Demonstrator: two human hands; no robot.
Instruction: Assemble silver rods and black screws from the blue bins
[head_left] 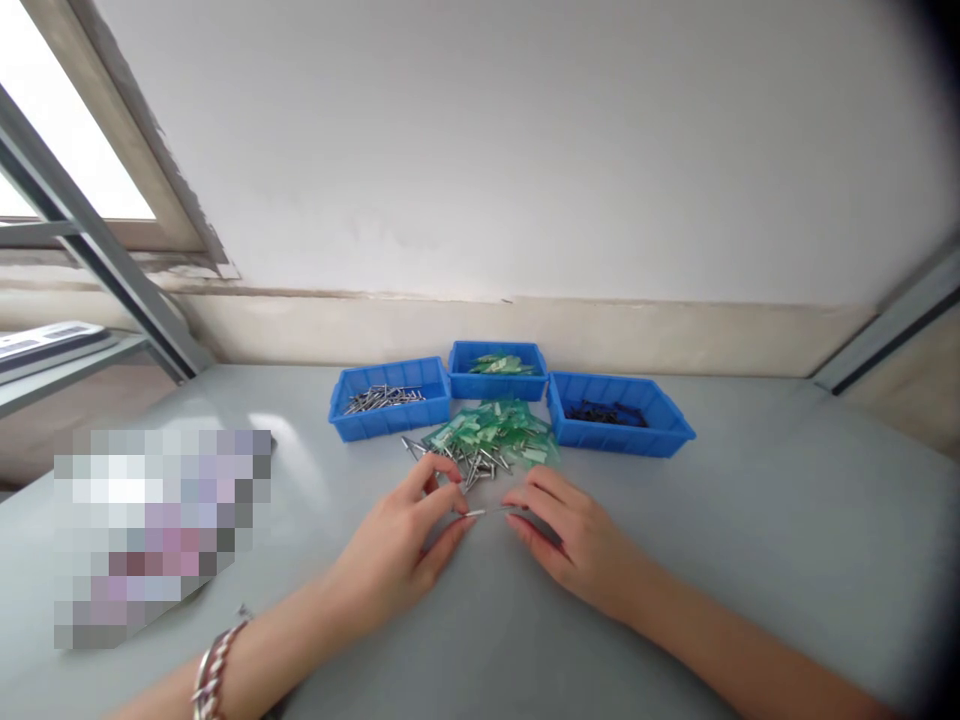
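Observation:
My left hand (pixel 409 535) pinches the thicker, bright end of a thin silver metal rod (pixel 477 513) between thumb and fingertips. At the rod's thinner end, my right hand (pixel 566 530) has its thumb and fingers pinched together. The rod lies nearly level between them, low over the table. Just beyond my fingers is a loose heap of similar silver metal rods (pixel 480 467), with green plastic pieces (pixel 495 428), perhaps small packets, piled behind and partly over them. The rod's exact kind is too small to make out.
Three blue bins stand behind the heap: the left bin (pixel 390 420) holds silver rods, the middle bin (pixel 497 387) green pieces, the right bin (pixel 622 436) dark parts. A blurred-out object (pixel 161 540) lies on the left of the grey table (pixel 750 560). A wall (pixel 525 150) rises behind.

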